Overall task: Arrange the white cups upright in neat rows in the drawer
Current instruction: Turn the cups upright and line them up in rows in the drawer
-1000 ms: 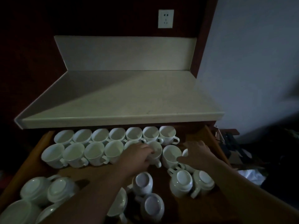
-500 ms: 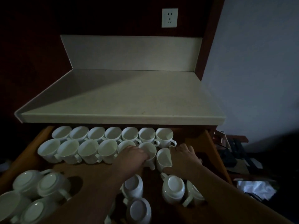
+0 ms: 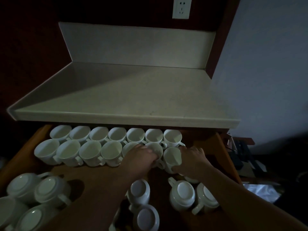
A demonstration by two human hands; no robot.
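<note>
An open wooden drawer [image 3: 222,152] holds many white cups. Several stand upright in a back row [image 3: 117,135] and in a second row [image 3: 90,153] in front of it. My left hand [image 3: 141,157] grips an upright cup [image 3: 155,150] in the second row. My right hand [image 3: 191,160] holds the neighbouring cup [image 3: 171,156] at that row's right end, thumb along its near side, tilting it a little. Upside-down cups lie nearer: a group at the front left [image 3: 35,191], two in the middle [image 3: 140,191] and two at the right [image 3: 182,195].
A pale countertop [image 3: 126,95] overhangs the back of the drawer. A wall socket [image 3: 181,7] sits above it. Dark clutter [image 3: 241,152] lies on the floor to the right. Bare drawer floor [image 3: 93,177] shows between the rows and the inverted cups.
My right hand moved left and took hold of the cup at the second row's right end. My left hand stayed on its cup. The camera moved closer.
</note>
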